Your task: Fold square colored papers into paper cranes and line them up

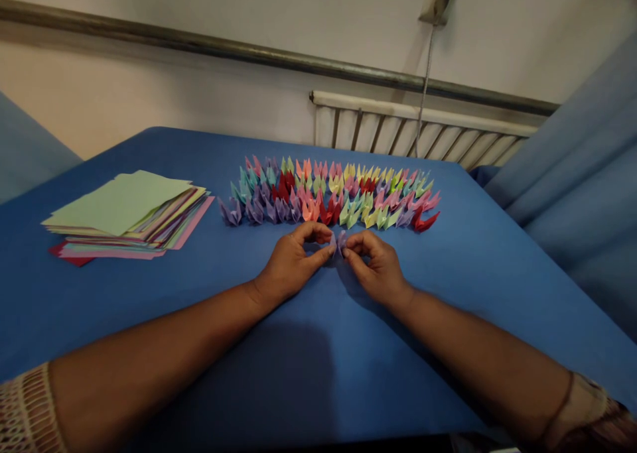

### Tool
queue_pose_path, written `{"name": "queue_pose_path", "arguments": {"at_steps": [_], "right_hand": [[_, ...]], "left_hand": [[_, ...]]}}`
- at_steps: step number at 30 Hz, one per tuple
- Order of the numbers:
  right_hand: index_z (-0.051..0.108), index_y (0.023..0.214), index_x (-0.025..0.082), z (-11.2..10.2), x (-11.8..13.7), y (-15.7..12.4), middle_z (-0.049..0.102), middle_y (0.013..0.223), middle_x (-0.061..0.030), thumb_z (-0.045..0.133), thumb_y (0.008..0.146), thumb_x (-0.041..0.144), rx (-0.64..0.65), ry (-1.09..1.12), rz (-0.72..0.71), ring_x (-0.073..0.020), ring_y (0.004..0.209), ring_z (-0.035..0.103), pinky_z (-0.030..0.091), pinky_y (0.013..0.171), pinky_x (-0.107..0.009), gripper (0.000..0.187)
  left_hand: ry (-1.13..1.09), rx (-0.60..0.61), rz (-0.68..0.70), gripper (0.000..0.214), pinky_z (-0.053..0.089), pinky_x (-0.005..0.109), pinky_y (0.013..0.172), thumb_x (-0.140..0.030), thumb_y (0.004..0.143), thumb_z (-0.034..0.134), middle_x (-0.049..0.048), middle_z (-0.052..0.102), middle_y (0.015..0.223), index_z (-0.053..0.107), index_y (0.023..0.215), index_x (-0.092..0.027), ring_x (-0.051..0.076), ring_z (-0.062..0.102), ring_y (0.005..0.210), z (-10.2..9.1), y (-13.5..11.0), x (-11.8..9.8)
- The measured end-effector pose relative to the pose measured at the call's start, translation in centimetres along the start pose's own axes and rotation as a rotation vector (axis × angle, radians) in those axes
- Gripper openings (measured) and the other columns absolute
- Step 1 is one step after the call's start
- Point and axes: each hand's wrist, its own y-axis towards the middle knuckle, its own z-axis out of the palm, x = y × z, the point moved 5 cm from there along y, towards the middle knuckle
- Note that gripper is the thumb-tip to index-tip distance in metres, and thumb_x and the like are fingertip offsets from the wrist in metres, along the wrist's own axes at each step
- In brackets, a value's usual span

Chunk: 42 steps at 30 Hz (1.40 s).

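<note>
Both my hands rest on the blue table (pixel 199 320) and pinch a small folded purple paper piece (pixel 338 241) between them. My left hand (pixel 293 260) grips its left side with thumb and fingers curled. My right hand (pixel 375 264) grips its right side the same way. Just beyond my hands lie several rows of small folded paper pieces (pixel 331 193) in purple, red, green, yellow, pink and teal.
A stack of flat coloured paper sheets (pixel 129 215), light green on top, lies at the left of the table. Behind the table are a wall, a metal rail (pixel 249 52) and a white radiator (pixel 413 128). Blue fabric (pixel 582 168) hangs at the right.
</note>
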Motion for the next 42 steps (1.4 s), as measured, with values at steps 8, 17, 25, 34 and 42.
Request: {"name": "queue_pose_path", "arguments": {"at_steps": [8,17,25,34,42], "right_hand": [[0.057,0.091,0.022,0.8,-1.1,-0.1,0.058,0.075,0.0018,0.055,0.083,0.015,0.114,-0.016,0.076,-0.0117,0.064,0.055,0.045,0.062,-0.025,0.011],[0.055,0.071,0.02,0.5,-2.1,0.6,0.053,0.069,0.0024,0.058,0.076,0.013,0.21,-0.145,0.131,-0.0102,0.059,0.048,0.038,0.055,-0.023,0.009],[0.057,0.071,0.019,-0.2,-2.6,1.0,0.055,0.071,0.0023,0.061,0.076,0.013,0.282,-0.153,0.115,-0.0102,0.062,0.05,0.038,0.058,-0.023,0.009],[0.058,0.068,0.019,-0.7,-3.2,1.2,0.058,0.077,0.0017,0.067,0.076,0.012,0.348,-0.093,0.08,-0.0111,0.068,0.053,0.042,0.065,-0.025,0.014],[0.054,0.065,0.019,-0.3,-2.5,1.2,0.055,0.076,0.0008,0.067,0.077,0.011,0.332,-0.264,0.033,-0.0127,0.07,0.053,0.041,0.066,-0.026,0.019]], "left_hand": [[-0.061,0.158,-0.044,0.007,0.049,0.027,0.07,-0.021,0.081,0.059,-0.0011,0.063,0.079,0.061,0.087,-0.018,0.013,0.059,0.072,1.1,0.0,1.4],[0.251,0.222,0.032,0.006,0.046,0.028,0.068,-0.022,0.08,0.059,-0.0008,0.06,0.077,0.062,0.075,-0.019,0.015,0.057,0.073,0.4,0.5,1.5],[0.231,0.244,0.094,0.004,0.048,0.033,0.081,-0.018,0.075,0.06,0.002,0.063,0.09,0.064,0.077,-0.019,0.017,0.061,0.085,0.2,0.8,1.5],[0.327,0.29,0.082,0.004,0.046,0.041,0.092,-0.02,0.072,0.062,0.0035,0.062,0.096,0.063,0.068,-0.02,0.022,0.059,0.099,0.0,0.8,2.1],[0.382,0.327,0.083,0.006,0.043,0.043,0.094,-0.021,0.072,0.061,0.0059,0.061,0.103,0.061,0.066,-0.02,0.025,0.057,0.102,-0.1,0.9,1.9]]}}
